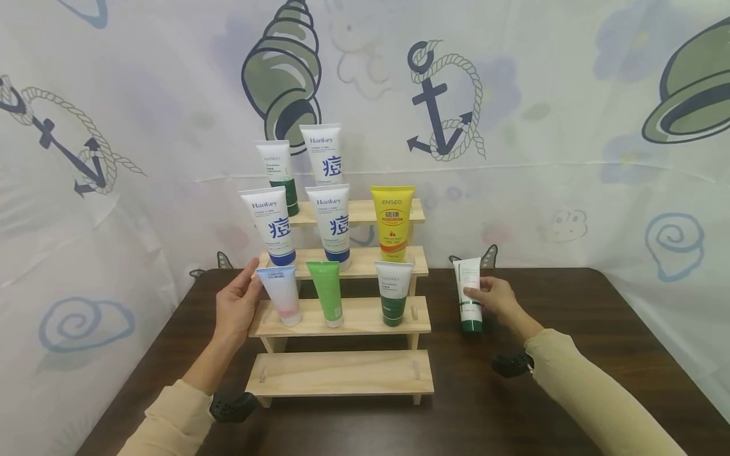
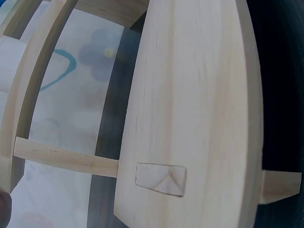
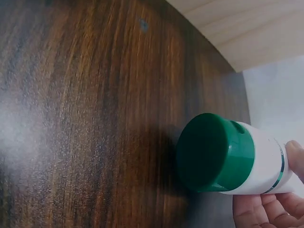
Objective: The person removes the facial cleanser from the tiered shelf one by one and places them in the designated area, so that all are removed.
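On the right, my right hand (image 1: 499, 297) grips a white tube with a green cap (image 1: 470, 294), thumb on one side and fingers on the other. In the right wrist view the green cap (image 3: 213, 154) points toward the camera, above the dark table. My left hand (image 1: 236, 307) is at the left end of a stepped wooden stand (image 1: 342, 373), its fingers beside the upper steps, near a pink-and-white tube (image 1: 281, 294). Only a fingertip (image 2: 4, 209) shows in the left wrist view, by a wooden step; contact is hard to tell.
On the stand's steps stand a green tube (image 1: 327, 292), a white-and-green tube (image 1: 393, 291), a yellow tube (image 1: 392, 221) and several white tubes, including one with a blue cap (image 1: 332, 221). The lowest step is bare wood. A printed cloth (image 1: 542, 209) hangs behind the dark table (image 1: 456, 405).
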A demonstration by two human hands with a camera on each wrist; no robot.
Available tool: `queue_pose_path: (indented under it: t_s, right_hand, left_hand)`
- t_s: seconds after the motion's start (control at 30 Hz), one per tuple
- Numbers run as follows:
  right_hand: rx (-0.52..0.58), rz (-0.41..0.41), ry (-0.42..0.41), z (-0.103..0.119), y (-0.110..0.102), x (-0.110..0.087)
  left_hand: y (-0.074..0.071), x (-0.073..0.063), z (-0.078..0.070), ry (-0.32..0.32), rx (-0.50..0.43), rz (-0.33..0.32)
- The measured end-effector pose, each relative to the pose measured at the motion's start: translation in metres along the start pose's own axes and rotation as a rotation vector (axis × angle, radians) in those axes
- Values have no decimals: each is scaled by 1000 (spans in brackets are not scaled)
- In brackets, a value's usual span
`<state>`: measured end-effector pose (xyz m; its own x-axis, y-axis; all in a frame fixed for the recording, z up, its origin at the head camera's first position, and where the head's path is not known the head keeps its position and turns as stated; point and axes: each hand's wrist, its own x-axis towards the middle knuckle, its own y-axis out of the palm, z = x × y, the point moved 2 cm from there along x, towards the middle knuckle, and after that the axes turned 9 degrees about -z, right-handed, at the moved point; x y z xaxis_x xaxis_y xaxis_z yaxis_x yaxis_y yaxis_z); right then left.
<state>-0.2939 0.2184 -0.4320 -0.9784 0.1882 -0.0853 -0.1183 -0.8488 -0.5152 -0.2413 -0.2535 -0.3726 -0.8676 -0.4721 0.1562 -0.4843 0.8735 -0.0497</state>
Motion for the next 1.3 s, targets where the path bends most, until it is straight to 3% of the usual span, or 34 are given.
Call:
queue_pose_path:
  t_s: [0.57,0.87,1.07,1.3]
  right_hand:
    - [-22,16,82,-9,4,6]
    - [-90,-12,64,-8,7,9]
    - [-118,-12,60,-5,8,9]
    - [-125,0,63,-4,10,9]
  left_hand:
    - [2,0,0,9,-24,8]
    - [2,1,-1,-2,-36,7]
    - [1,0,0,-2,27,10]
    - [0,1,1,-2,-28,3]
